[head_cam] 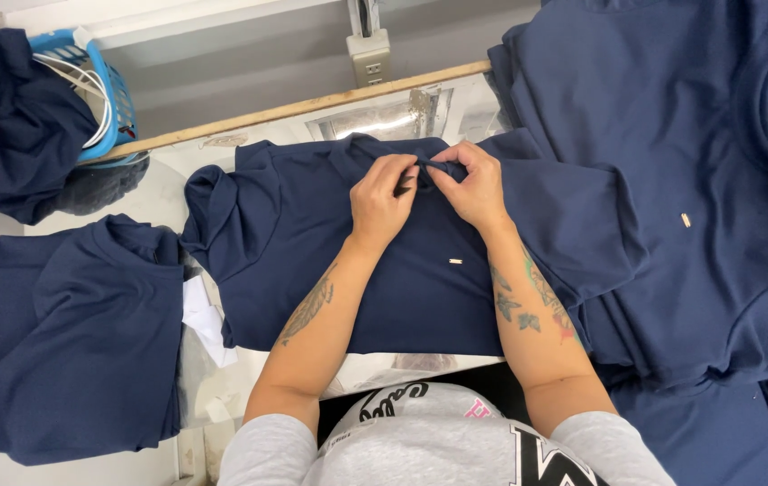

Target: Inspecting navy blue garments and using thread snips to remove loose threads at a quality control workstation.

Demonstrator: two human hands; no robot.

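Left hand (382,200) and right hand (469,184) fingers pinch the navy shirt (312,234) collar closed; judged best kept centred, fabric flat on the counter (163,193).

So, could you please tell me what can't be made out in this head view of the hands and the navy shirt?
- Collar of the navy shirt: covered by the left hand and right hand, so what the fingers pinch is hidden.
- Small light tag on the shirt: too small to tell.
- Blue basket: partly hidden by dark cloth.
- Shirt stack: cut by the right edge.
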